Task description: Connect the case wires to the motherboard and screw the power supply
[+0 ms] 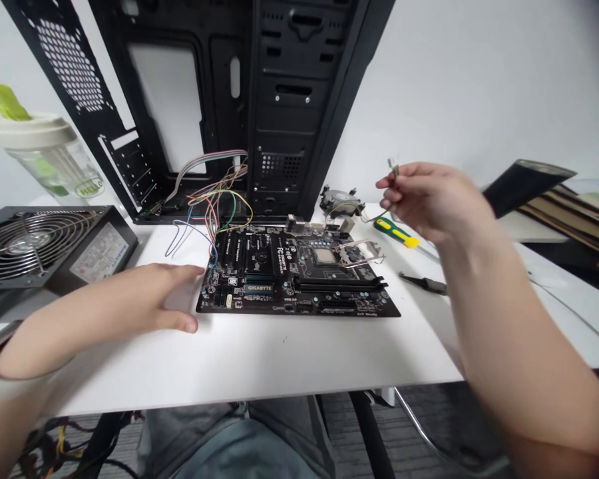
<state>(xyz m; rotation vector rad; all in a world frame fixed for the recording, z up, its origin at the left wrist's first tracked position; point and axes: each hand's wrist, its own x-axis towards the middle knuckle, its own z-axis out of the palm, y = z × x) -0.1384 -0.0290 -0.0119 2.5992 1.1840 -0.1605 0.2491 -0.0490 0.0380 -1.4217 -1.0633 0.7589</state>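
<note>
A black Gigabyte motherboard (pixel 259 266) lies flat on the white table. Its processor (pixel 324 257) sits in the socket, and the metal retention frame (pixel 362 253) beside it is raised. My left hand (pixel 144 299) rests at the board's left edge, thumb and fingers apart, the index fingertip at or touching the corner. Above the table, right of the board, my right hand (pixel 424 199) pinches a small slim silvery-grey piece (pixel 392 166); its kind I cannot make out. Thin coloured wires (pixel 214 206) run from the case to the board's left side.
The open black computer case (pixel 299 120) stands behind the board. At left are a power supply (pixel 100 249) and a lidded cup (pixel 54 156). A CPU cooler (pixel 339 199), a green-yellow screwdriver (pixel 395 231) and a black-handled tool (pixel 424 283) lie at right, near stacked cardboard (pixel 569 219).
</note>
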